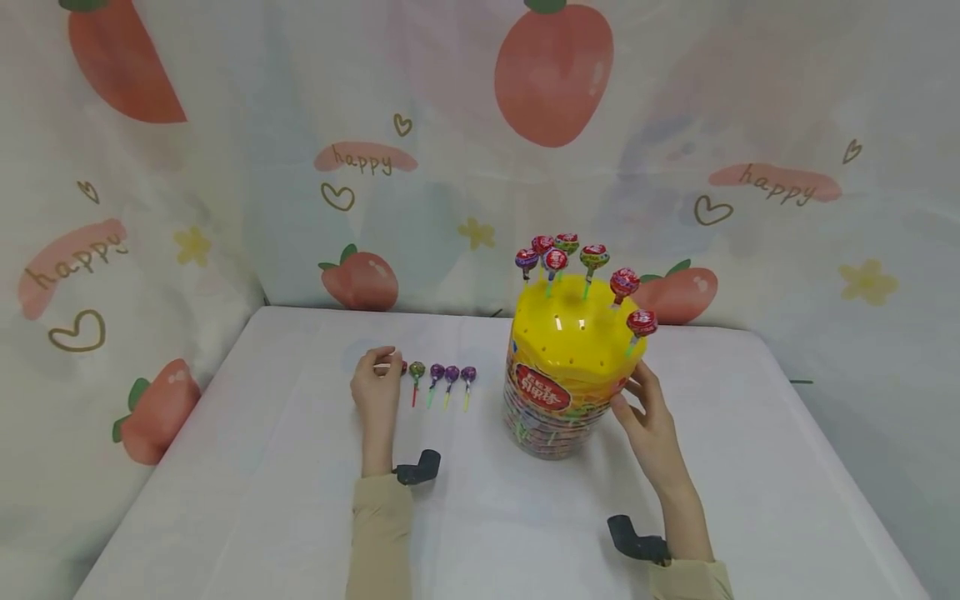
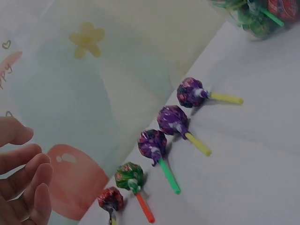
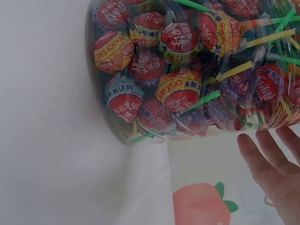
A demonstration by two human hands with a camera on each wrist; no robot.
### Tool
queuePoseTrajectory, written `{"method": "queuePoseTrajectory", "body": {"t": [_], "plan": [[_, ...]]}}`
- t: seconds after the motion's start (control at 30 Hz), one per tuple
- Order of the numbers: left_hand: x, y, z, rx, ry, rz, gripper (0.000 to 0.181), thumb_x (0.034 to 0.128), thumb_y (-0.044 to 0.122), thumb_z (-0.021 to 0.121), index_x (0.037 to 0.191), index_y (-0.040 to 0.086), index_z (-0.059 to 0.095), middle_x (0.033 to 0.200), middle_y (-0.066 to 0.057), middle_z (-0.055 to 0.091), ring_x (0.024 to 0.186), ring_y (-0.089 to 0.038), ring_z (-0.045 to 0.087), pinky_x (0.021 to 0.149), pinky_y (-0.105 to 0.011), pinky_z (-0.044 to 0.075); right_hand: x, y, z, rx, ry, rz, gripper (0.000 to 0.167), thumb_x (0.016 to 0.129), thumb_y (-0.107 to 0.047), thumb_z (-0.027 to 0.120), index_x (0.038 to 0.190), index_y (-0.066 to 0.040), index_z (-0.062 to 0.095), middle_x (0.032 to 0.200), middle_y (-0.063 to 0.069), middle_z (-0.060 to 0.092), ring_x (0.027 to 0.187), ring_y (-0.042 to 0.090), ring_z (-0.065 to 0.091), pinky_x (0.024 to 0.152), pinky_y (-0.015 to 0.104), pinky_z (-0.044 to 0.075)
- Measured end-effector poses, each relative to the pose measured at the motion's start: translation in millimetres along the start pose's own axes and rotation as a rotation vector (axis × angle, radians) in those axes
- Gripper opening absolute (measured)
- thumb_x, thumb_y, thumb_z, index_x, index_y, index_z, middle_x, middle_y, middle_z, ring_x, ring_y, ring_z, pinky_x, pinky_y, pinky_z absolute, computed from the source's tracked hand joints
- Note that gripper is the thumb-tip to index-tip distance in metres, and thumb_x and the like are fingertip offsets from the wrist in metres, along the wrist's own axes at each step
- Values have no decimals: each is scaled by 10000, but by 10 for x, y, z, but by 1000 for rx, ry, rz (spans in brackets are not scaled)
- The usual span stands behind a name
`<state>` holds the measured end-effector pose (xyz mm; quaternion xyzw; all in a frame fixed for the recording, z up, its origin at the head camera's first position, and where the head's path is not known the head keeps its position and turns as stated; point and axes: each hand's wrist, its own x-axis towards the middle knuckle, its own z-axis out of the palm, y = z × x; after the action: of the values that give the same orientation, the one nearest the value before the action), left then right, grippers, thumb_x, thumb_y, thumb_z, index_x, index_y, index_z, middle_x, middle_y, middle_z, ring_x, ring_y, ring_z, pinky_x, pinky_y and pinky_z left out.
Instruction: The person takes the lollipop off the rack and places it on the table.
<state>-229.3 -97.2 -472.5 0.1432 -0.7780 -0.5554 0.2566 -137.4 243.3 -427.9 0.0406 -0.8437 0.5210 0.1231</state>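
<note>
My left hand (image 1: 377,392) is at the left end of a row of wrapped lollipops on the table. Its fingers are loosely bent, with nothing between them in the left wrist view. A red lollipop (image 2: 110,199) lies closest to it, followed by a green lollipop (image 2: 129,176) on a red stick and purple lollipops (image 2: 171,120). On the right stands a clear jar (image 1: 555,429) full of lollipops, under a yellow lid (image 1: 573,329). Several lollipops (image 1: 625,283) stick up from holes in this lid. My right hand (image 1: 654,425) is against the jar's right side, fingers extended; contact is unclear.
A white cloth (image 1: 262,483) covers the table. Behind it hangs a backdrop (image 1: 442,192) printed with fruit, hearts and flowers. Each wrist carries a black camera mount, such as the one by the left sleeve (image 1: 381,533).
</note>
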Motion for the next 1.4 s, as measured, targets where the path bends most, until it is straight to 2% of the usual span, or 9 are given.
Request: {"method": "queuePoseTrajectory", "body": {"t": [0.17, 0.33, 0.5, 0.6, 0.7, 0.83, 1.03, 1.23, 1.4], "plan": [[-28, 179, -35, -83, 26, 111, 179, 891, 166, 673, 1021, 49, 713, 908, -138, 686, 743, -185, 592, 644, -167, 426, -4, 1, -5, -21, 0, 6, 629, 992, -186, 506, 1530, -272, 191, 1491, 72, 354, 1294, 114, 368, 946, 73, 333], [-70, 405, -67, -185, 9, 154, 172, 888, 148, 678, 1030, 58, 716, 913, -152, 684, 745, -120, 571, 635, -118, 438, -8, 1, -6, -22, 1, -4, 629, 991, -177, 505, 1530, -270, 194, 1487, 76, 356, 1282, 85, 368, 940, 59, 338], [-163, 664, -83, -267, -22, 193, 200, 883, 126, 684, 1061, 38, 707, 946, -182, 685, 790, -161, 597, 671, -134, 443, -10, -4, -3, -13, 2, -8, 626, 990, -173, 506, 1529, -262, 200, 1485, 77, 358, 1268, 37, 361, 933, 43, 341], [-242, 808, -76, -297, -40, 236, 213, 882, 105, 681, 1075, 15, 697, 954, -201, 681, 810, -218, 611, 679, -159, 445, -13, -3, -2, -13, 1, -7, 625, 991, -174, 504, 1529, -260, 198, 1485, 78, 358, 1265, 26, 357, 932, 41, 340], [-336, 938, -54, -304, -60, 287, 206, 882, 106, 682, 1071, 25, 697, 945, -179, 681, 802, -209, 610, 675, -176, 449, -17, -1, -3, -16, 0, -5, 626, 992, -172, 504, 1530, -259, 196, 1482, 80, 358, 1260, 19, 358, 932, 42, 339], [-457, 1070, 1, -329, -103, 355, 198, 890, 150, 682, 1063, 55, 699, 935, -138, 677, 798, -164, 604, 666, -192, 466, -14, 2, -5, -20, -1, -2, 625, 992, -176, 503, 1530, -262, 196, 1489, 78, 356, 1281, 72, 365, 938, 53, 336], [-616, 1229, 102, -346, -175, 420, 219, 899, 181, 673, 1087, 70, 689, 948, -114, 671, 840, -193, 615, 671, -203, 485, 1, -8, -8, -20, -3, 3, 626, 994, -190, 500, 1533, -245, 188, 1501, 87, 350, 1317, 219, 373, 944, 72, 328], [-758, 1406, 197, -397, -236, 507, 213, 896, 117, 663, 1096, 46, 671, 958, -122, 660, 854, -218, 615, 684, -249, 501, -4, -12, -3, -11, -2, -1, 625, 993, -185, 502, 1533, -231, 190, 1500, 81, 351, 1317, 212, 367, 941, 57, 328], [-855, 1575, 262, -445, -295, 561, 217, 893, 86, 656, 1103, 33, 656, 967, -124, 652, 861, -214, 603, 698, -231, 494, -7, -14, -3, -17, 0, 3, 629, 992, -190, 507, 1533, -234, 189, 1507, 70, 349, 1316, 207, 369, 949, 70, 322]]}}
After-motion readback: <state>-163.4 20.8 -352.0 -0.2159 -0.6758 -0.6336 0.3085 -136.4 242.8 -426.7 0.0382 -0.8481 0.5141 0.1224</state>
